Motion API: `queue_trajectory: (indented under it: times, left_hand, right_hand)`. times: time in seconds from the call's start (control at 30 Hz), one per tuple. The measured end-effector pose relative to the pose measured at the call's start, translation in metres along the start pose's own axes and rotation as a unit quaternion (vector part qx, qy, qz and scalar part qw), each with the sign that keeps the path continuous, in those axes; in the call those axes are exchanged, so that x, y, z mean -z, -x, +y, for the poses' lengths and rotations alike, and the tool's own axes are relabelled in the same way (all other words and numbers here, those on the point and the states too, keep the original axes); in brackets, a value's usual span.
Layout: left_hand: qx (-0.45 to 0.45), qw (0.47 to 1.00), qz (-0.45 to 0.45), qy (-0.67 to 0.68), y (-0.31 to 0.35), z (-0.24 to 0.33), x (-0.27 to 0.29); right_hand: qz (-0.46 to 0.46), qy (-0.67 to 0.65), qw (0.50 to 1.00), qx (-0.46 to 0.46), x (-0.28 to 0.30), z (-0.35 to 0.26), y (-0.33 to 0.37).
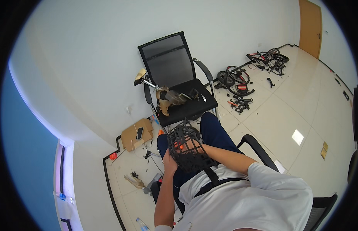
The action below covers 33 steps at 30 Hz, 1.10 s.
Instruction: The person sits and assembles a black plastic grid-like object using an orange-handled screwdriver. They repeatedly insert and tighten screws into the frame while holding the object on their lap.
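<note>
A black lattice bicycle basket [186,152] rests tilted on my lap, between my thighs and my waist. My left hand [170,163] grips its left side, the fingers partly behind the bars. My right hand [191,145] reaches in at the basket's right side, its fingers curled and largely covered by the lattice. Close to those fingertips, a small orange-red piece [179,146] shows through the bars; its kind is too small to make out. Something dark and round lies by the basket's far edge, half hidden.
Facing me is a black mesh office chair [167,57] holding a seat post with saddle [146,79]. Bicycle wheels [235,75] and a red-black frame [263,57] lie along the wall. Left of my knees are flattened cardboard [129,134], a phone [139,133] and loose cables.
</note>
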<state>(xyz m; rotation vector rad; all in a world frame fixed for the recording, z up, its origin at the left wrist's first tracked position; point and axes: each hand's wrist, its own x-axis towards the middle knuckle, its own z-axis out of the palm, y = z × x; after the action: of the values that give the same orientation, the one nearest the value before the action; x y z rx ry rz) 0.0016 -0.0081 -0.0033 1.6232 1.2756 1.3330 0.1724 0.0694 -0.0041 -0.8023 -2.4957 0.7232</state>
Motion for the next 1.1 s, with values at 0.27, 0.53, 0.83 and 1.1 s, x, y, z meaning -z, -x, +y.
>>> queue_trajectory:
  times: [0.27,0.53,0.83,1.1]
  left_hand:
    - [0.043,0.998,-0.002,-0.041,0.002,-0.001,0.003]
    - [-0.001,1.0,0.016,-0.002,0.0,-0.015,-0.005]
    - [0.001,1.0,0.001,-0.016,0.001,-0.012,0.001]
    - [-0.001,1.0,-0.03,0.0,-0.001,-0.009,0.015]
  right_hand:
    - [0.052,-0.16,0.985,-0.023,0.008,-0.015,0.004]
    - [0.15,-0.071,0.984,0.058,0.0,0.006,0.002]
    - [0.132,-0.012,0.988,0.083,0.006,-0.005,0.007]
    - [0.068,-0.12,0.99,0.017,-0.012,0.021,-0.003]
